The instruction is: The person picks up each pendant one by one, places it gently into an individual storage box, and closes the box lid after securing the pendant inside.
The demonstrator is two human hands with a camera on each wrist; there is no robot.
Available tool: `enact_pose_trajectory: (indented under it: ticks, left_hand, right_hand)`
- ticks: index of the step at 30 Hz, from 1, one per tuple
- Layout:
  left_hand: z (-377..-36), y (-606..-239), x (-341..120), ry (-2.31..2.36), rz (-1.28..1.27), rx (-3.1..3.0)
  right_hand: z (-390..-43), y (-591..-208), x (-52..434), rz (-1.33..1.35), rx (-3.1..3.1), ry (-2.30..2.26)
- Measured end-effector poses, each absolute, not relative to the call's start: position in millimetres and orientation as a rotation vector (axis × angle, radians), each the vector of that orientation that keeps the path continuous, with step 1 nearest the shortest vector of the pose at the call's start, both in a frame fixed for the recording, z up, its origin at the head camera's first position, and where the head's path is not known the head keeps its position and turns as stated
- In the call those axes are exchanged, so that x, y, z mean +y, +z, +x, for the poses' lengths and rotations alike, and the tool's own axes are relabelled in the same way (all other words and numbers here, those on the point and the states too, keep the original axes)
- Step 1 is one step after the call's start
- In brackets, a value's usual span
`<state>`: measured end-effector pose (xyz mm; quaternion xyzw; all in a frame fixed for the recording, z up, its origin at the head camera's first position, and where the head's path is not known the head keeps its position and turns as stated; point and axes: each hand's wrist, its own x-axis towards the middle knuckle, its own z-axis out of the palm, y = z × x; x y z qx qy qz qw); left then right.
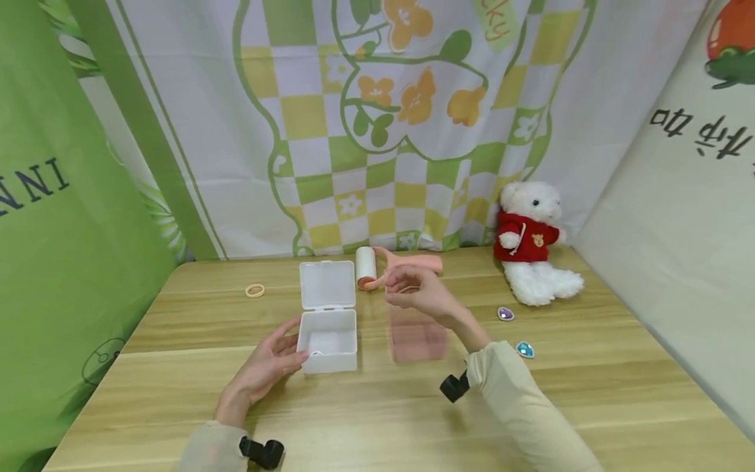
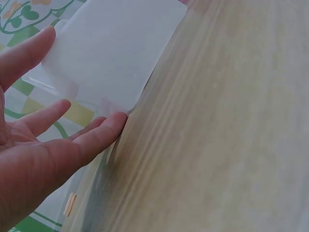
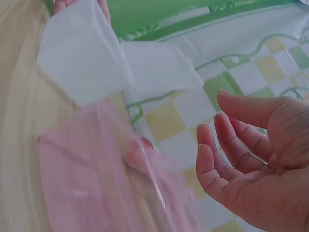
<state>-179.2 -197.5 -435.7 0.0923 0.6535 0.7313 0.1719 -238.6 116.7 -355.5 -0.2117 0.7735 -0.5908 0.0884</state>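
My left hand (image 1: pixel 271 364) holds the left side of an open white plastic box (image 1: pixel 329 364), its thumb at the front rim and its fingers along the side. The box's hinged lid stands raised at the back, and a small shiny item (image 1: pixel 316 354) shows on its floor. My right hand (image 1: pixel 421 295) hovers behind and above a translucent pink box (image 1: pixel 419 351). In the right wrist view that hand (image 3: pixel 251 159) has loosely bent fingers, thumb apart from them, with nothing held. Beyond it lies a lint roller (image 1: pixel 366 262) with a pink handle (image 1: pixel 421 263).
A yellow ring (image 1: pixel 255 291) lies at the back left of the wooden table. To the right are a purple gem (image 1: pixel 505 314) and a blue gem (image 1: pixel 525 349). A white teddy bear (image 1: pixel 533 285) in a red hoodie sits at the back right, against the curtains (image 1: pixel 366 187).
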Motion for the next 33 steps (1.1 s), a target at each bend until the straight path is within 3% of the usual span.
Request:
enact_pose_trajectory:
  ticks: [19, 33]
  left_hand:
    - [-177.0, -435.2, -198.8, 2.077, 0.262, 1.847]
    - [-178.5, -437.4, -198.4, 2.069, 0.225, 1.854]
  right_hand:
    - [-225.4, -397.3, 224.1, -0.359, 2.399, -1.745]
    - [-218.8, -422.9, 259.3, -0.253, 2.501, -1.579]
